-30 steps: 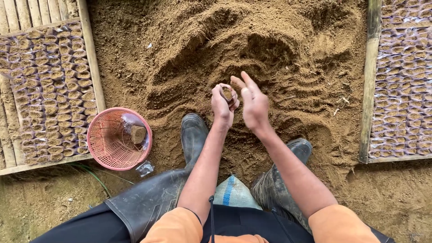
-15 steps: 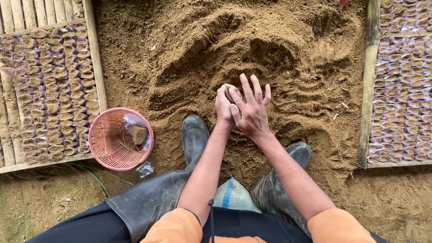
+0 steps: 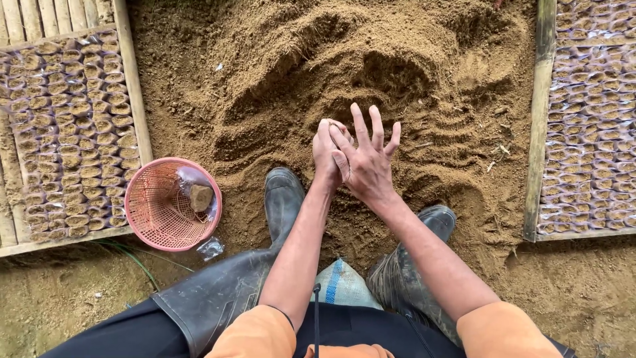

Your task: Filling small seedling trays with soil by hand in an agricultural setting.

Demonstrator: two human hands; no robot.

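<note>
The left hand [image 3: 328,154] is curled around a small soil-filled seedling bag [image 3: 326,126], its fingers wrapped about the bag so that only the top rim shows above them. The right hand [image 3: 366,162] lies flat against the left, palm pressed to it, with its fingers [image 3: 376,127] spread and pointing up away from the body (the thumb crosses over the left hand's knuckles). Both hands hover just above a broad heap of loose brown soil [image 3: 371,59], scored with finger furrows near the hands.

Below the wrists stand two black rubber boots [image 3: 283,199], planted in the soil on either side of a blue-and-white sack [image 3: 341,286] on which the person appears to sit. The sleeves are orange.

To the left, a round pink plastic basket [image 3: 159,212] rests on the ground, holding a clump of soil and some clear plastic. Beyond it, a wooden-framed bed [image 3: 136,86] holds rows of filled seedling bags [image 3: 73,126], packed touching one another. A second such bed [image 3: 540,113] lies along the right edge, well apart from the hands.
</note>
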